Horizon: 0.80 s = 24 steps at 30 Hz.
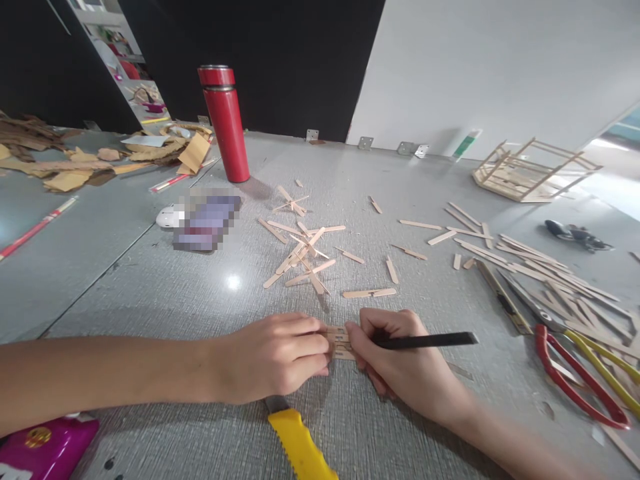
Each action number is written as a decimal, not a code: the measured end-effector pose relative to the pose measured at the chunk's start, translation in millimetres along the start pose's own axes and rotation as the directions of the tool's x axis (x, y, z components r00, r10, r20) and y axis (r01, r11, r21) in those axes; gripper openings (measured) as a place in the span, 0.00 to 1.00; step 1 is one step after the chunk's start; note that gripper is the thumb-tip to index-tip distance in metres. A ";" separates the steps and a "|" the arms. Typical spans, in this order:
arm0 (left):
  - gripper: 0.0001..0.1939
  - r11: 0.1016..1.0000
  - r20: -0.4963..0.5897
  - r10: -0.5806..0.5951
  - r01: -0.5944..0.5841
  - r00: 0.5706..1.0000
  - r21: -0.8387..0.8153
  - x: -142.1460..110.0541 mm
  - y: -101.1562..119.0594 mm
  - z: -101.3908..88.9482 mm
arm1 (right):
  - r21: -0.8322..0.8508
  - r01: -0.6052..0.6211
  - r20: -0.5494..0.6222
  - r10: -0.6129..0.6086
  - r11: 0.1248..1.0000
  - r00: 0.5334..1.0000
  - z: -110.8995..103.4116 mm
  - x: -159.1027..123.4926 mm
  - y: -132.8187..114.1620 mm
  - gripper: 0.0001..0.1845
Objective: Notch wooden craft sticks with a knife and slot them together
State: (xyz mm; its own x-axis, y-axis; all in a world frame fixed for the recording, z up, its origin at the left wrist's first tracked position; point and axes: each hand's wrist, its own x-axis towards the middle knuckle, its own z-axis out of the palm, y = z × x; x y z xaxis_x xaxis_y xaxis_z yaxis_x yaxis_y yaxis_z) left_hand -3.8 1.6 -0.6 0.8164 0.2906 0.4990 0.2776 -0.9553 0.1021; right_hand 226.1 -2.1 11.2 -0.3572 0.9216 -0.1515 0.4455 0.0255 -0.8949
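Several wooden craft sticks (342, 343) lie side by side on the table, with dark marks on them. My left hand (285, 353) presses on their left part, its fingers together. From the other side my right hand (395, 353) grips a slim black pen (435, 341), its rear end pointing right; the fingers hide its tip over the sticks. Partly under my left hand is a yellow-handled tool (300, 443), its working end hidden. Cut and loose craft sticks (305, 257) lie in a small heap just beyond my hands.
A red flask (226, 127) stands at the back beside a blurred flat object (207, 223). Red-and-yellow-handled scissors (550, 327), a metal-cased cutter (503, 297) and more sticks (565, 273) are on the right. A stick frame (535, 173) stands behind them. Cardboard scraps (90, 163) lie far left.
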 end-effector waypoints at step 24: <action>0.08 1.000 -0.001 0.002 -0.002 1.000 0.003 0.1 0.5 0.8 | -0.120 0.084 -0.034 -0.088 0.989 0.996 5.2 3.6 5.9 0.24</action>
State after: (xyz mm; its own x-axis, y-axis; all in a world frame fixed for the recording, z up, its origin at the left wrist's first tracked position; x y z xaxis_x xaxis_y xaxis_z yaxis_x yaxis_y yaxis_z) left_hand -3.2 1.2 -1.2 0.8162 0.2889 0.5004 0.2776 -0.9556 0.0987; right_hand 223.2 -0.7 3.1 -0.3671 0.9284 -0.0575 0.5090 0.1488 -0.8478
